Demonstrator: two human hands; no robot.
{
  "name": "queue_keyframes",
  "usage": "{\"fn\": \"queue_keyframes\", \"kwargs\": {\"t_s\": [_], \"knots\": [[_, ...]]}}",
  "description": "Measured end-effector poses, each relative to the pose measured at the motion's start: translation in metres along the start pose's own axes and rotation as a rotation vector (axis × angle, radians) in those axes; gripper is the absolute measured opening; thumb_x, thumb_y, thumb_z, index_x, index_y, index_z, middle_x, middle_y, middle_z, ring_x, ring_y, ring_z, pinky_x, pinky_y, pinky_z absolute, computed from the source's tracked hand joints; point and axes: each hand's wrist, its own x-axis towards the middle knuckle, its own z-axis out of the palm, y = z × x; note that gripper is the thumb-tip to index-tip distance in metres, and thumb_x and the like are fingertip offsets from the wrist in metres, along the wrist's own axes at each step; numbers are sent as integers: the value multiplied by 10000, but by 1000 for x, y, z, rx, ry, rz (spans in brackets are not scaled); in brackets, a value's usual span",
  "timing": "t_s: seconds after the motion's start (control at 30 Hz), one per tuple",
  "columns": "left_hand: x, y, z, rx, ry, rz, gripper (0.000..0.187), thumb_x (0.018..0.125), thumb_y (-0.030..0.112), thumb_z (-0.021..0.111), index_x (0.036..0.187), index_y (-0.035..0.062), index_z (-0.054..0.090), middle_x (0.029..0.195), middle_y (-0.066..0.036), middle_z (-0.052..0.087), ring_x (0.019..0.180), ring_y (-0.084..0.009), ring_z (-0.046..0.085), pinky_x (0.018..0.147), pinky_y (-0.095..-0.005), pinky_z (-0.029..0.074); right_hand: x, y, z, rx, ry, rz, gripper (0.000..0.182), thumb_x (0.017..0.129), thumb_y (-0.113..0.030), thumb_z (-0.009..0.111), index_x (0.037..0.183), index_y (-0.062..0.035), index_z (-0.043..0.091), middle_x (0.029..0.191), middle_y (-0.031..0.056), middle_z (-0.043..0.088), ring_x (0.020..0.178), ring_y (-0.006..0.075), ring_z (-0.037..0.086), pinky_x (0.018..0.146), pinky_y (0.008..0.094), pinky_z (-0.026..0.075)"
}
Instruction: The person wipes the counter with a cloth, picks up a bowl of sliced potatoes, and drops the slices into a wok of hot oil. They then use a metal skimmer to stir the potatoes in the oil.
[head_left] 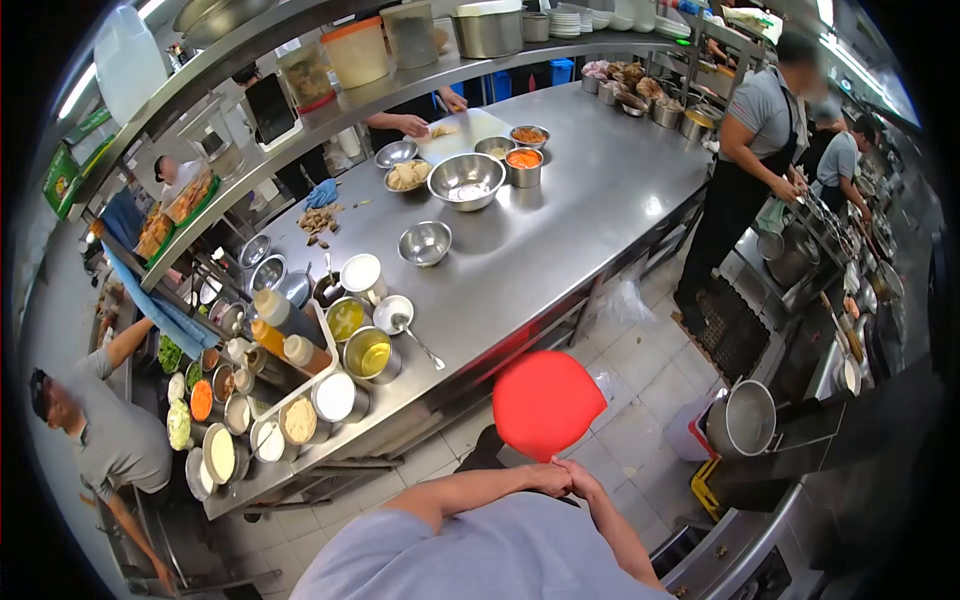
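Note:
Low in the middle of the view, close in front of my body, my left hand [547, 479] and my right hand [577, 475] come together. Fingers of both are closed and pressed against each other, and whatever they may hold is hidden. Right at the fingertips is the lower edge of a smooth, rounded red thing [548, 404], which has a blunt corner on its right side. It overlaps the tiled floor and the front of the steel table [560, 265] in this view.
On the table stand a large steel bowl [467, 182], a smaller bowl [425, 243], sauce bottles [305, 352] and several food tubs. A person's hands [412, 125] work at a cutting board [465, 137]. Another person [745, 160] stands right, one left [120, 420]. A pot [742, 418] sits lower right.

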Motion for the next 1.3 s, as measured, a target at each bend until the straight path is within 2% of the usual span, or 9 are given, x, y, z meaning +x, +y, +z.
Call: {"fn": "queue_keyframes", "kwargs": {"t_s": [0.27, 0.53, 0.67, 0.8, 0.9, 1.0, 1.07, 1.17, 1.3], "knots": [[-8, -32, -95, 112, -140, 152, 125, 698, 95, 548, 758, 24, 630, 780, -191, 628, 753, -345, 607, 661, -452, 462, 55, -55, 13, 57, 59, 2, 404, 902, -388, 474, 903, -13, 625, 806, 74, 649, 661, 155, 607, 586, 286, 470], [-38, -90, -146, 84, -93, 11, 171, 732, 116, 542, 841, 41, 651, 840, -174, 639, 805, -339, 610, 710, -450, 472, 121, -110, 57, 86, -38, 62, 395, 910, -378, 460, 915, -14, 617, 818, 68, 651, 678, 165, 613, 610, 287, 475], [-84, -57, -215, 91, -54, -73, 171, 750, 121, 543, 860, 35, 642, 858, -172, 638, 818, -324, 609, 722, -433, 473, 143, -105, 64, 60, -10, 26, 382, 913, -361, 468, 960, -12, 615, 863, 75, 655, 728, 166, 622, 651, 296, 490], [-127, -72, -279, -175, 466, -22, 141, 762, 119, 564, 845, 14, 609, 790, -163, 627, 718, -309, 601, 657, -391, 476, 155, -58, 15, -859, 46, -67, 366, 909, -346, 483, 1001, -15, 610, 892, 79, 657, 763, 169, 625, 671, 305, 497], [-164, -88, -338, -146, 740, -118, 132, 773, 127, 575, 835, 14, 602, 769, -151, 625, 703, -281, 599, 650, -368, 475, 117, -33, 4, -257, -31, -136, 290, 905, -280, 502, 1022, -34, 600, 869, 61, 647, 729, 170, 613, 677, 304, 501], [-201, -118, -385, -174, 1014, -113, 108, 840, 111, 550, 883, 23, 595, 749, -72, 609, 680, -145, 549, 639, -295, 462, 109, -37, 6, -374, -21, -480, 284, 878, -291, 530, 979, -33, 592, 805, 51, 627, 633, 161, 584, 603, 311, 504], [-224, -138, -408, -166, 1171, -176, 114, 846, 116, 557, 897, 21, 594, 752, -43, 611, 674, -115, 537, 631, -279, 462, 127, -6, -50, -562, 111, -116, 297, 846, -337, 555, 891, -44, 578, 712, 37, 585, 545, 144, 539, 508, 321, 489], [-246, -175, -432, -238, 1284, -284, 101, 836, 100, 567, 909, 40, 606, 772, -33, 621, 679, -86, 544, 617, -244, 461, 143, 8, -92, -449, 138, -86, 320, 820, -384, 577, 837, -65, 566, 645, 36, 549, 518, 135, 523, 429, 314, 454], [-259, -186, -468, -746, 1435, -275, 98, 813, 49, 570, 908, 44, 593, 770, -44, 621, 658, -101, 578, 580, -237, 481, 126, -38, -51, -469, 424, 142, 114, 859, -183, 533, 871, -73, 561, 614, 21, 515, 499, 113, 503, 440, 274, 455]]}}
